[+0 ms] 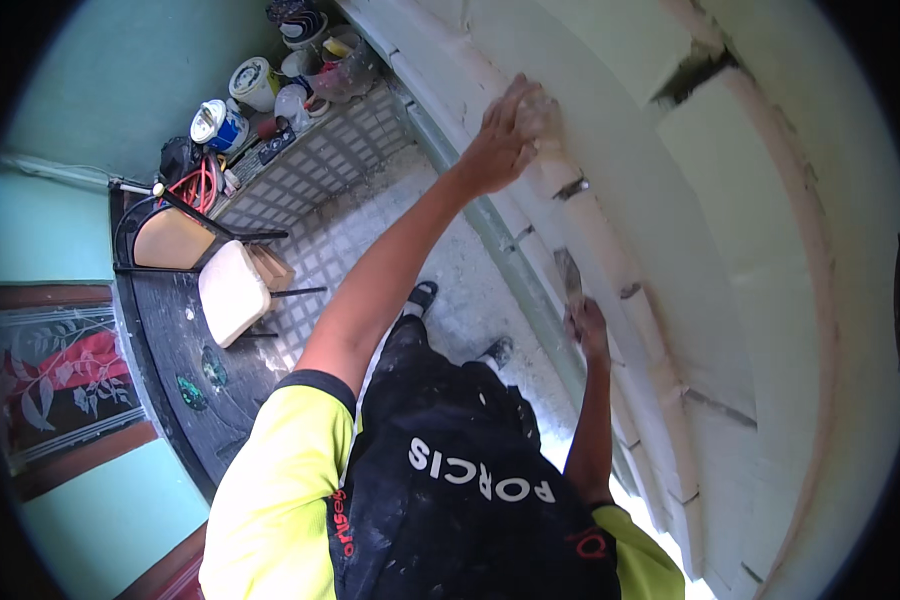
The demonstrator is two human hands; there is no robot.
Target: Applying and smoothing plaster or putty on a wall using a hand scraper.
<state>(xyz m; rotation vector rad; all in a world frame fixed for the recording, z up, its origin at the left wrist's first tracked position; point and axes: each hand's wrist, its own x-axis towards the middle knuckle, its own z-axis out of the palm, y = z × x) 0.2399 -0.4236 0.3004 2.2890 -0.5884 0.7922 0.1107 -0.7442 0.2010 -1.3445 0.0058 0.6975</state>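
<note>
Against the plastered wall [730, 230], the left hand [505, 135] presses a pale rubbing block [538, 112] flat with fingers wrapped over its top, while the right hand [588, 325] grips a scraper [568, 272] by its handle; both look light, stiff, and dusty-slippery, best held firmly.
</note>
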